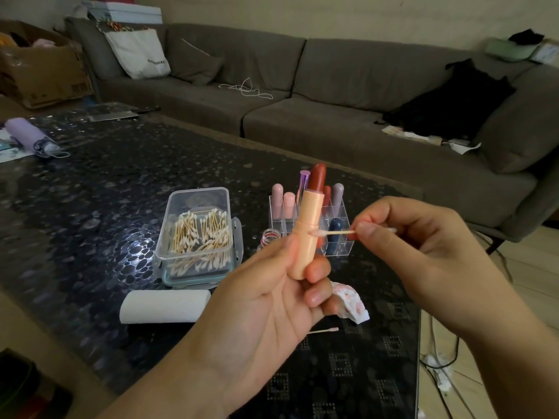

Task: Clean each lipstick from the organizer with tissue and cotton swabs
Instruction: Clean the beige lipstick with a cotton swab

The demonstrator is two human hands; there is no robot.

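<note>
My left hand grips an uncapped lipstick upright, a peach tube with a dark red bullet on top. My right hand pinches a cotton swab by one end and its other tip touches the tube's middle ridge. Behind the lipstick stands a clear acrylic organizer holding several capped lipsticks in pink, purple, mauve and dark blue. A clear box of cotton swabs sits to its left. A folded white tissue lies in front of the box.
A crumpled tissue with pink stains and a used swab lie on the dark pebble-patterned glass table. A small glass jar stands beside the organizer. A purple folded umbrella lies far left. A grey sofa runs behind.
</note>
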